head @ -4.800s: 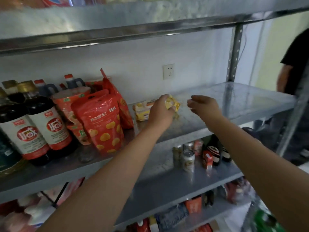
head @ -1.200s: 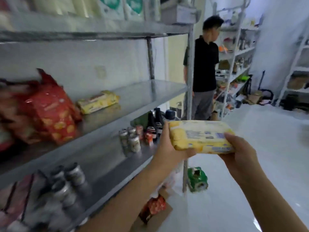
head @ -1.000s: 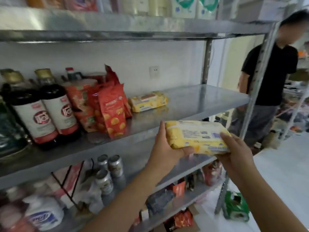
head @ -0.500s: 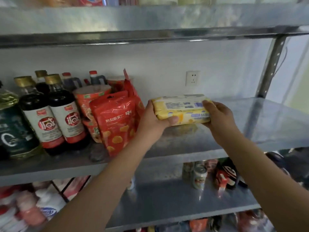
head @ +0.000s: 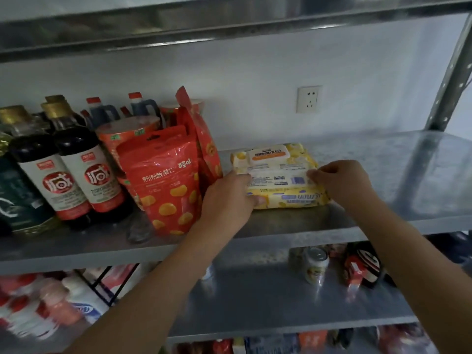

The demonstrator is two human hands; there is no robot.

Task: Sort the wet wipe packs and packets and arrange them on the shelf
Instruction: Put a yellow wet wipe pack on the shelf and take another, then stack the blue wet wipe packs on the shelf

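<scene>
Yellow wipe packs sit on the metal shelf (head: 421, 175), both just right of the red pouch (head: 163, 180); I take that pouch as my landmark; the front pack (head: 281, 192) lies flat with its printed underside up, and the back pack (head: 270, 155) lies touching it behind, its orange-labelled lid facing up; my left hand (head: 227, 200) is closed on the front pack's end nearest the pouch, thumb pressed against its front edge, fingers over the top; my right hand (head: 342, 182) pinches the far end, fingertips curled onto the upper edge; left of the pouch stand two dark bottles (head: 74, 162) with red and white labels, more bottles and a red tub behind them; a white socket (head: 309, 99) is on the wall above and right of the pouch; below the pouch, on the lower shelf, a small can (head: 315, 267) stands upright.
</scene>
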